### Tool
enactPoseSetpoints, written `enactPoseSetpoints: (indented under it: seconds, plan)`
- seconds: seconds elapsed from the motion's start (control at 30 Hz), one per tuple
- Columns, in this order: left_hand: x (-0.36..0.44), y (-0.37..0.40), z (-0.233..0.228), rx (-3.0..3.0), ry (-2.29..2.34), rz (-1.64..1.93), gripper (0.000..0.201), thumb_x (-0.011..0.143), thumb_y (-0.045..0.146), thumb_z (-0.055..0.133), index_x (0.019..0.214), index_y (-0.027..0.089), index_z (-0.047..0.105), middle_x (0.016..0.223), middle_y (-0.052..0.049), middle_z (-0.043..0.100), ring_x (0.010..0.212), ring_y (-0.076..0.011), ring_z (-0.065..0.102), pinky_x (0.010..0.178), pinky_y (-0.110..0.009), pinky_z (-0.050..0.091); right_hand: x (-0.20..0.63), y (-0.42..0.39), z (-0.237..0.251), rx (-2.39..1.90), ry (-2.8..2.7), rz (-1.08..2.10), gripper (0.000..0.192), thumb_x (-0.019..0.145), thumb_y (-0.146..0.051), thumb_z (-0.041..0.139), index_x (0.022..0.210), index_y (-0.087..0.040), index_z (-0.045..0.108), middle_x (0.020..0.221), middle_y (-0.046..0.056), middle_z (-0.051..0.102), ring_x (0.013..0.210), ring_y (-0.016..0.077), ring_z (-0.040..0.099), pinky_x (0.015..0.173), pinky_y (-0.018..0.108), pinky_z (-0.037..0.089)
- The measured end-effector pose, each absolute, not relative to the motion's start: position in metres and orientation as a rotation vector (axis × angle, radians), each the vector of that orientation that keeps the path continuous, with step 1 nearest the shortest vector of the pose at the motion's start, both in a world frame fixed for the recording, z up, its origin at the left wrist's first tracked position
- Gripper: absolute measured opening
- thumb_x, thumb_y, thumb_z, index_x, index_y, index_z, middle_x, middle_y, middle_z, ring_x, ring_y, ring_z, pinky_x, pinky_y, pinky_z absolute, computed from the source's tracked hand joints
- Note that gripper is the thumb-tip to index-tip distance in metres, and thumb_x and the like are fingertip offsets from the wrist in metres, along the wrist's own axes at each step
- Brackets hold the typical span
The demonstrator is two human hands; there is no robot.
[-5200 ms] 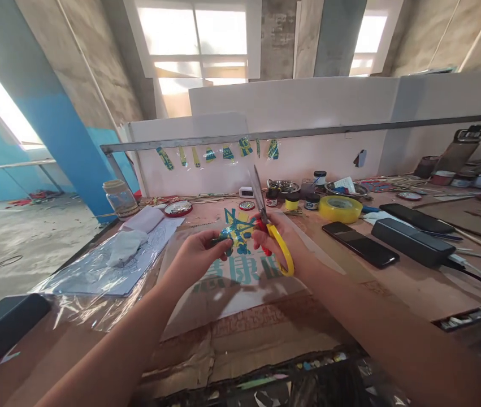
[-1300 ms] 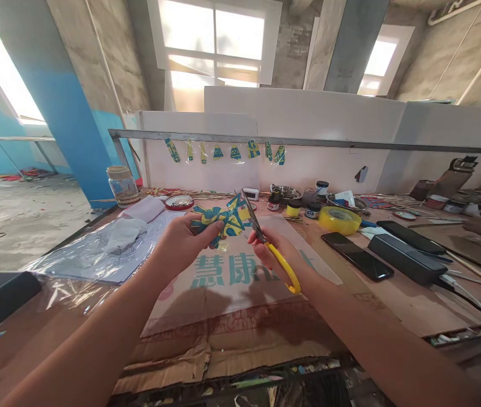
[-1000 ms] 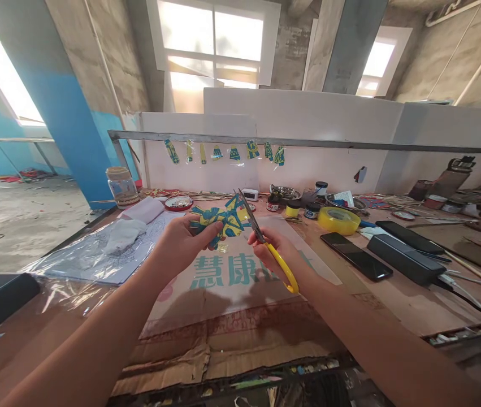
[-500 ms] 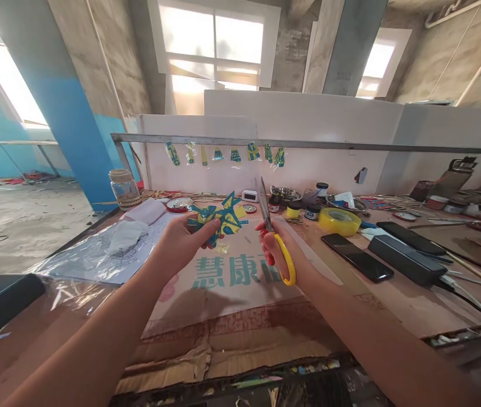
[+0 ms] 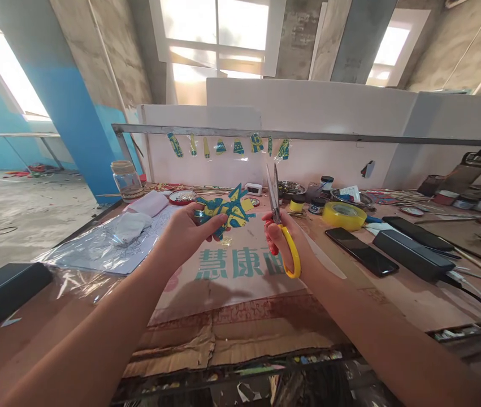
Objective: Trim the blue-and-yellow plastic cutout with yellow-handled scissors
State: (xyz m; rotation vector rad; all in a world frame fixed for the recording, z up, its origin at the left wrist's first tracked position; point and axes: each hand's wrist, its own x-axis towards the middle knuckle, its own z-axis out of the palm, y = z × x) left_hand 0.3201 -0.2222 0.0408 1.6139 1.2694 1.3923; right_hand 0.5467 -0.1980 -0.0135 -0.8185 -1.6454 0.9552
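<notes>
Between the thumb and fingers of my left hand (image 5: 193, 229) is a bundle of blue-and-yellow painted cutouts (image 5: 232, 212), held above the table. My right hand (image 5: 289, 240) grips scissors (image 5: 293, 260) with yellow-and-red handles, the blades pointing up and slightly parted at the tips. A small gap lies between the scissors and the bundle. Under both hands a white sheet with green printed characters (image 5: 215, 265) lies on the table. Several similar blue-and-yellow pieces (image 5: 238, 147) hang in a row from the metal bar (image 5: 320, 134) behind.
To the right lie yellow tape (image 5: 344, 216), a phone (image 5: 361, 251) and a black power adapter (image 5: 412, 252). Paint jars (image 5: 297, 203) stand toward the back. Papers under clear plastic (image 5: 108, 254) and a glass jar (image 5: 125, 181) are at left. Torn cardboard (image 5: 181, 353) lines the front edge.
The view has shifted a little. The scissor blades are slightly farther apart at the tips. My left hand still holds the cutouts. A hand at the far right has left the view.
</notes>
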Motion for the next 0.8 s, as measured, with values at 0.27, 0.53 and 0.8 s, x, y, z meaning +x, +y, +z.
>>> enactPoseSetpoints:
  seconds: [0.27,0.53,0.8]
  plan:
    - [0.324,-0.222,0.039,1.461,1.106,1.382,0.039,0.069,0.05,0.084,0.081,0.016,0.069,0.074,-0.004,0.075,0.057,-0.0132,0.064,0.052,-0.023,0.046,0.541,-0.201,-0.012,-0.789,-1.544,0.994,0.053,0.082,-0.071,0.063,0.104,-0.024,0.051,0.074,-0.005,0.044,0.057,0.0102,0.043,0.049,0.023,0.04]
    - [0.325,-0.221,0.025,1.698,1.242,1.248,0.037,0.072,0.052,0.081,0.08,0.019,0.067,0.062,0.0,0.069,0.054,-0.0144,0.06,0.049,-0.024,0.043,0.543,-0.206,-0.007,-0.756,-1.518,0.968,0.051,0.081,-0.067,0.067,0.108,-0.025,0.053,0.077,-0.003,0.05,0.058,0.0108,0.049,0.051,0.024,0.043]
    - [0.334,-0.224,0.023,1.818,1.163,1.128,0.028,0.08,0.046,0.074,0.078,0.018,0.07,0.07,0.0,0.067,0.062,-0.0127,0.058,0.056,-0.023,0.044,0.538,-0.213,-0.002,-0.705,-1.598,1.043,0.039,0.077,-0.043,0.078,0.103,-0.027,0.054,0.083,-0.001,0.055,0.074,0.0134,0.056,0.067,0.027,0.051]
